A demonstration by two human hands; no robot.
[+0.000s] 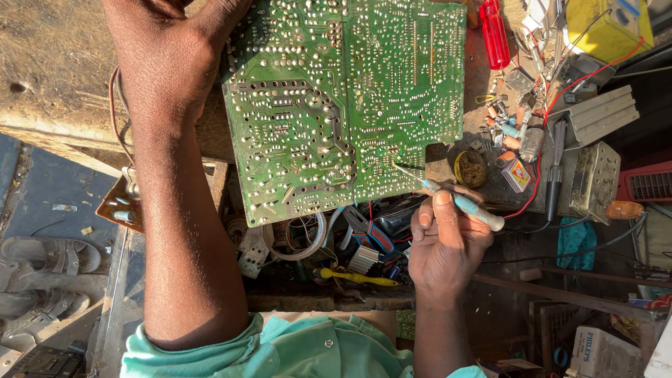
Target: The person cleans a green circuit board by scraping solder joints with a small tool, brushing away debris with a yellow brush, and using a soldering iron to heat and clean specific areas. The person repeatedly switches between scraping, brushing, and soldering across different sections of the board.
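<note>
Green, solder-dotted flat circuit board [343, 105] is gripped at its corner by the left hand [168, 56]; the right hand [444, 241] pinches a pale-handled soldering iron [455, 199] against its lower edge.

Red screwdriver [495, 33], yellow box [607, 26], round solder tin [472, 168], grey sandals [43, 280]

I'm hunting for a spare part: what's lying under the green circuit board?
Below the green circuit board edge, a drawer shows a wire coil, a yellow-handled tool and a small heatsink. Whatever sits directly beneath the board is covered.
</note>
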